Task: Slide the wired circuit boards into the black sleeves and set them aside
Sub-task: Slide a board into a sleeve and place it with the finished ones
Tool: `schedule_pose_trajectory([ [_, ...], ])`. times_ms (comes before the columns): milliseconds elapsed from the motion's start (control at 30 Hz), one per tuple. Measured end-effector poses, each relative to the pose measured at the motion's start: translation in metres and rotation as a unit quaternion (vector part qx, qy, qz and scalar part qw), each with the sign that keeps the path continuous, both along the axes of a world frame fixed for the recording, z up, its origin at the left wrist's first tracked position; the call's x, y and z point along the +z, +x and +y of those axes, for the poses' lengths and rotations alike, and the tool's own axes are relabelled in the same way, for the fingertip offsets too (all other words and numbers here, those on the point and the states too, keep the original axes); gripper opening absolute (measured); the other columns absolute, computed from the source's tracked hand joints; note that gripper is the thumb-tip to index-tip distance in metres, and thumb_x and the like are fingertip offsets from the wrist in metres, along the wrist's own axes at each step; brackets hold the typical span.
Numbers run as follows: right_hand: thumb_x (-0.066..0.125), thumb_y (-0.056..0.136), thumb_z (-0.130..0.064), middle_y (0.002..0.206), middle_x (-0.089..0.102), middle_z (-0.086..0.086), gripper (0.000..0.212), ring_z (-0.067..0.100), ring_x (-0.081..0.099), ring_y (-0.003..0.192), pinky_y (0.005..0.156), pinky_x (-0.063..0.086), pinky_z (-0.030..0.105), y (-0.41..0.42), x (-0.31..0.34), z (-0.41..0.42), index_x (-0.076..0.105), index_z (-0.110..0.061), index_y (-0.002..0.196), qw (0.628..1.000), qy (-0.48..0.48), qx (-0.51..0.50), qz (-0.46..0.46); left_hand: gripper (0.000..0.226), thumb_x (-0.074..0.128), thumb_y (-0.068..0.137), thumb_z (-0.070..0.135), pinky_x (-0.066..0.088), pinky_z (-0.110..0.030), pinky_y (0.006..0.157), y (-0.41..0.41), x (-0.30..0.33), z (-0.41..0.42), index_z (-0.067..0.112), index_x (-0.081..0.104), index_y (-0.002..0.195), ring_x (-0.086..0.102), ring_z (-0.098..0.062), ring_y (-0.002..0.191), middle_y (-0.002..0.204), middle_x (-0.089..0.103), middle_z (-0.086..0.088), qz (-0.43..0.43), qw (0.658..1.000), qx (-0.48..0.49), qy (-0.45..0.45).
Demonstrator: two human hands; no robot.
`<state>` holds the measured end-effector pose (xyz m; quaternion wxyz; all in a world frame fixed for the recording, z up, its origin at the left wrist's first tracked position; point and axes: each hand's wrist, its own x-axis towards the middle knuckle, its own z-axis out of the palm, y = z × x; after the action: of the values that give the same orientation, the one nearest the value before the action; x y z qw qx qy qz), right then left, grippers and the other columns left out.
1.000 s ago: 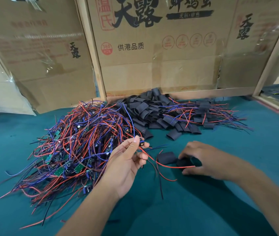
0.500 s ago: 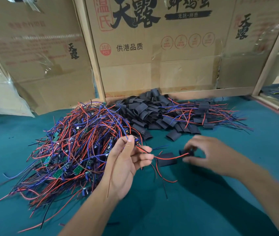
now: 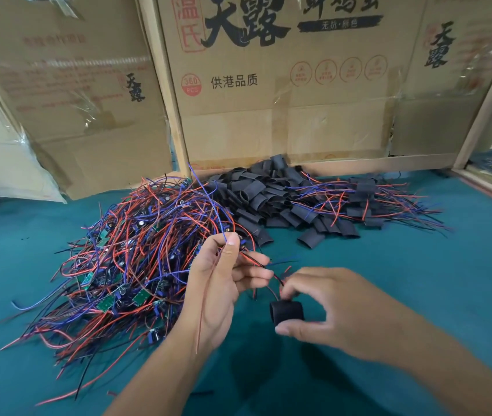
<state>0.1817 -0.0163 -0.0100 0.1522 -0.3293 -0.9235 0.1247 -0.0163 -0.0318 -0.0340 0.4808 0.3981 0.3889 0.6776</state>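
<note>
Head view puts the writing in front of you first: the big cardboard box (image 3: 283, 85) behind the table carries large black characters "天露", a red stamp with "温氏", a red circle marked "360 PCS", and the line "供港品质". A second box (image 3: 67, 94) leaning to its left repeats "天露" in small black print, and a third panel (image 3: 449, 70) on the right does too. The faded red text on them is too faint to read.

On the teal table (image 3: 419, 295) you have a large tangle of red, blue and black wires with small green circuit boards (image 3: 124, 265) spread to your left. Behind it, against the box, lies a heap of loose black sleeves (image 3: 256, 196), and to its right a smaller pile of sleeved boards (image 3: 368, 202) with their wires trailing outward.

Your left hand (image 3: 223, 289) is raised beside the wire tangle, fingers curled, pinching a few wires between thumb and fingertips; a red wire hangs down across your palm. The board on those wires is hidden behind your fingers. Your right hand (image 3: 338, 310) sits just beside it, thumb and fingers curled round a single black sleeve (image 3: 286, 312), held just above the table with its open end facing your left hand. The wire tips end just above the sleeve.
</note>
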Motion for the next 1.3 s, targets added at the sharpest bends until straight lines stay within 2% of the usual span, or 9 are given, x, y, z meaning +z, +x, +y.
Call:
schedule_pose_trajectory([
  [233,0.063,0.077,-0.068,0.092,0.062,-0.013,0.041,0.007,0.058,0.085,0.079,0.049,0.029,0.001,-0.006,0.001,0.062,-0.032,0.096,0.987,-0.14,0.036,0.073,0.019,0.049,0.103,0.028,0.053,-0.025,0.05,-0.002,-0.002,0.001,0.011,0.044,0.097,0.068,-0.025,0.056,0.078,0.072,-0.017,-0.002,0.999,0.026,-0.035],
  [367,0.076,0.078,-0.04,0.088,0.07,0.011,0.031,0.018,0.066,0.079,0.073,0.053,0.031,0.001,-0.009,0.006,0.068,-0.013,0.091,0.869,-0.43,0.08,0.231,0.019,0.049,0.103,0.027,0.053,-0.024,0.05,0.002,-0.002,0.001,0.011,0.044,0.095,0.069,-0.023,0.056,0.078,0.072,-0.017,-0.028,0.998,0.026,-0.045],
  [500,0.082,0.073,-0.034,0.083,0.066,0.015,0.029,0.026,0.066,0.069,0.065,0.054,0.033,0.003,-0.011,0.011,0.069,-0.01,0.081,0.793,-0.523,0.069,0.304,0.019,0.049,0.103,0.027,0.054,-0.026,0.052,0.0,-0.003,0.002,0.01,0.045,0.096,0.068,-0.024,0.056,0.078,0.071,-0.018,-0.027,0.998,0.021,-0.048],
  [833,0.075,0.075,-0.037,0.067,0.059,0.001,0.022,0.015,0.052,0.06,0.058,0.044,0.024,0.047,0.005,0.035,0.068,-0.016,0.077,0.887,-0.444,0.047,0.122,0.025,0.073,0.079,0.0,0.058,-0.024,0.067,-0.039,0.006,-0.004,-0.002,0.061,0.101,0.072,-0.025,0.076,0.086,0.071,-0.018,0.115,0.963,-0.147,-0.194],
  [933,0.075,0.076,-0.037,0.067,0.058,-0.004,0.017,0.012,0.052,0.06,0.059,0.044,0.023,0.057,0.007,0.04,0.068,-0.021,0.078,0.884,-0.452,0.074,0.089,0.007,0.058,0.094,-0.006,0.055,-0.024,0.052,-0.048,0.02,-0.012,-0.011,0.062,0.096,0.069,-0.023,0.061,0.085,0.074,-0.022,0.29,0.919,-0.135,-0.23],
  [1000,0.076,0.073,-0.041,0.067,0.056,-0.003,0.02,0.012,0.049,0.06,0.057,0.041,0.021,0.058,0.007,0.041,0.068,-0.022,0.078,0.892,-0.44,0.086,0.058,0.024,0.047,0.098,0.002,0.044,-0.023,0.038,-0.05,0.03,-0.019,-0.006,0.061,0.081,0.059,-0.021,0.043,0.074,0.071,-0.026,0.415,0.865,-0.126,-0.251],
  [1100,0.076,0.071,-0.045,0.068,0.053,0.0,0.023,0.015,0.045,0.063,0.057,0.036,0.025,0.052,0.003,0.039,0.067,-0.025,0.078,0.904,-0.415,0.103,0.02,0.034,0.05,0.096,0.023,0.031,-0.016,0.034,-0.033,0.049,-0.032,0.011,0.062,0.067,0.049,-0.016,0.034,0.06,0.067,-0.02,0.43,0.867,-0.194,-0.162],
  [1200,0.076,0.072,-0.041,0.068,0.052,-0.006,0.02,0.011,0.043,0.064,0.058,0.033,0.025,0.049,0.002,0.037,0.068,-0.025,0.08,0.901,-0.413,0.125,0.038,0.014,0.06,0.093,0.018,0.05,-0.023,0.053,0.003,0.046,-0.033,0.015,0.064,0.079,0.062,-0.014,0.059,0.076,0.07,-0.009,0.41,0.889,-0.203,-0.001],
  [1300,0.076,0.073,-0.038,0.07,0.051,-0.013,0.015,0.007,0.043,0.065,0.059,0.033,0.021,0.047,0.003,0.037,0.067,-0.029,0.08,0.905,-0.393,0.146,0.07,0.02,0.062,0.089,0.007,0.052,-0.026,0.089,0.032,0.015,-0.022,0.016,0.06,0.107,0.065,-0.007,0.093,0.1,0.071,0.002,0.526,0.831,-0.177,0.035],
])
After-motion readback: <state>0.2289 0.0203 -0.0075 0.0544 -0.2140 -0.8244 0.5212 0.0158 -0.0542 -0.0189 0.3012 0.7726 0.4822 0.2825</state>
